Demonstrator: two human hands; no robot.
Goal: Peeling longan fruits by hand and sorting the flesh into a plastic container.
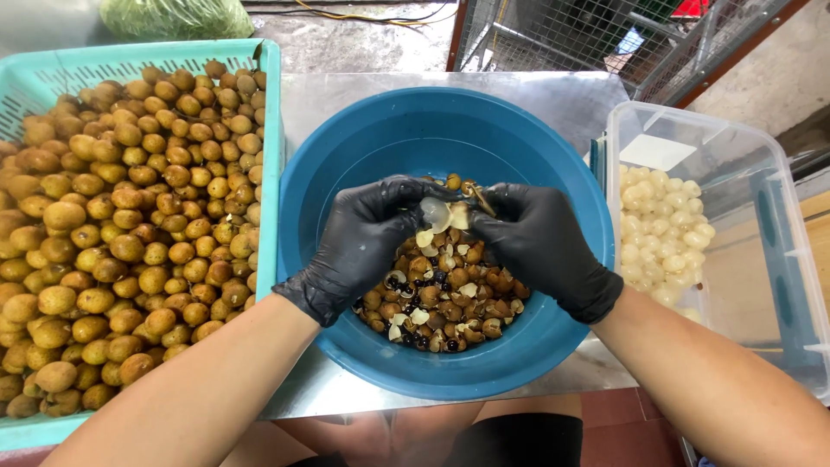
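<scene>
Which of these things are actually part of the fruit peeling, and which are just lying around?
Part of the work:
- left hand and right hand, gloved, holding a half-peeled fruit
- blue bowl of shells and seeds
- green crate of brown fruit
- clear tub of peeled white fruit

Lying about:
- green bag
- wire cage

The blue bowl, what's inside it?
The blue bowl holds brown fruit shells, black seeds and pale scraps. Both gloved hands hover over the pile's far part, hiding it and the bowl's bottom.
</scene>
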